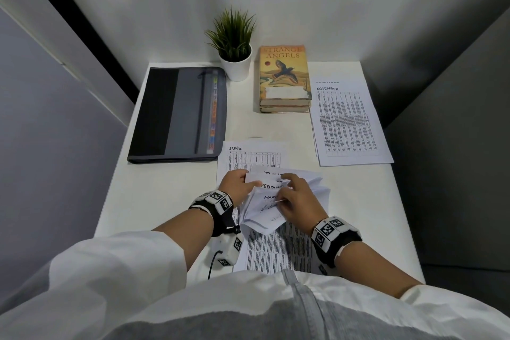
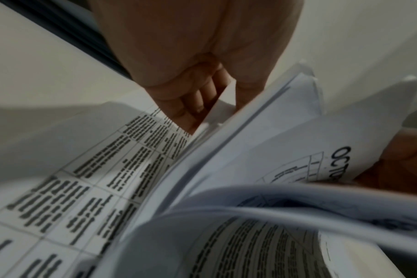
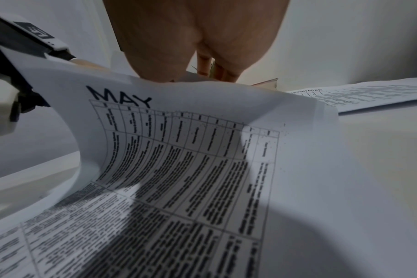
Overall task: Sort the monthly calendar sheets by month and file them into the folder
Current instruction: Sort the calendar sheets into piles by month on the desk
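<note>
A fanned stack of calendar sheets (image 1: pixel 271 199) is lifted off the white desk in front of me, with JULY, FEBRUARY and MARCH headings showing. My left hand (image 1: pixel 238 182) grips the stack's left edge, thumb on top. My right hand (image 1: pixel 295 196) pinches and leafs through the sheets from the right. A JUNE sheet (image 1: pixel 248 154) lies flat under the stack. In the right wrist view a MAY sheet (image 3: pixel 179 150) curls up under the hand. An OCTOBER sheet (image 2: pixel 341 161) shows in the left wrist view. The dark folder (image 1: pixel 179 116) lies shut at the back left.
A NOVEMBER sheet (image 1: pixel 347 121) lies on another sheet at the right of the desk. A potted plant (image 1: pixel 234 44) and two stacked books (image 1: pixel 284 77) stand at the back against the wall. Bare desk (image 1: pixel 171 196) lies left of my hands.
</note>
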Tool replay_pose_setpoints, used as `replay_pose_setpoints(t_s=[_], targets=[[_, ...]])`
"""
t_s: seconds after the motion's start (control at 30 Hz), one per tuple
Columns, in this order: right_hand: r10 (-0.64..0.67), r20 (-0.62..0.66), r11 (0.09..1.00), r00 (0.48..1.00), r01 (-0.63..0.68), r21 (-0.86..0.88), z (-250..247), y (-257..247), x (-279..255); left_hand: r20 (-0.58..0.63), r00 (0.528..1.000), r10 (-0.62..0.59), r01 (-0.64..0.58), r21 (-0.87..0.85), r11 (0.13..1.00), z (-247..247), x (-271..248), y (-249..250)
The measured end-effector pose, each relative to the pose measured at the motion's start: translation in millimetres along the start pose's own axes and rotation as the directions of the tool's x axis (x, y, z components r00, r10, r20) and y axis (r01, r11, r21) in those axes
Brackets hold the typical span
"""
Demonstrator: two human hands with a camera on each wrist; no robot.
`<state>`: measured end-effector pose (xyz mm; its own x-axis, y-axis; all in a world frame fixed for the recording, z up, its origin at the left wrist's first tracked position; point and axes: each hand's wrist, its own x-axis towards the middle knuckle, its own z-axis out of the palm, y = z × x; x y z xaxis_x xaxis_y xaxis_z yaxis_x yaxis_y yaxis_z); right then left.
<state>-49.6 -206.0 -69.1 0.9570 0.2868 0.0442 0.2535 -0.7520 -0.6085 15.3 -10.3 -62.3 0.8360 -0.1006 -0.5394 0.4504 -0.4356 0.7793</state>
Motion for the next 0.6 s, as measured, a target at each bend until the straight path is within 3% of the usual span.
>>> replay_pose_setpoints(t_s=[0.1, 0.17, 0.4, 0.6], targets=[[-0.039, -0.013, 0.997, 0.999, 0.038, -0.068, -1.8, -2.1, -0.4, 0.001, 1.000, 0.001, -0.001, -0.045, 0.999, 2.2, -1.8, 1.6], [-0.053, -0.017, 0.994, 0.998, 0.051, -0.097, -4.6, -3.0, -0.4, -0.014, 1.000, 0.017, -0.017, 0.012, 1.000, -0.2, -2.5, 2.0], [-0.002, 0.022, 1.000, 1.000, 0.003, -0.015, -6.7, -4.5, -0.4, -0.063, 0.998, 0.032, -0.024, 0.123, 0.992, -1.5, 1.6, -1.6], [-0.011, 0.032, 0.999, 0.999, 0.012, -0.036, -3.9, -2.3, -0.3, -0.016, 1.000, -0.012, 0.011, -0.053, 0.999, 3.2, -2.5, 0.4]])
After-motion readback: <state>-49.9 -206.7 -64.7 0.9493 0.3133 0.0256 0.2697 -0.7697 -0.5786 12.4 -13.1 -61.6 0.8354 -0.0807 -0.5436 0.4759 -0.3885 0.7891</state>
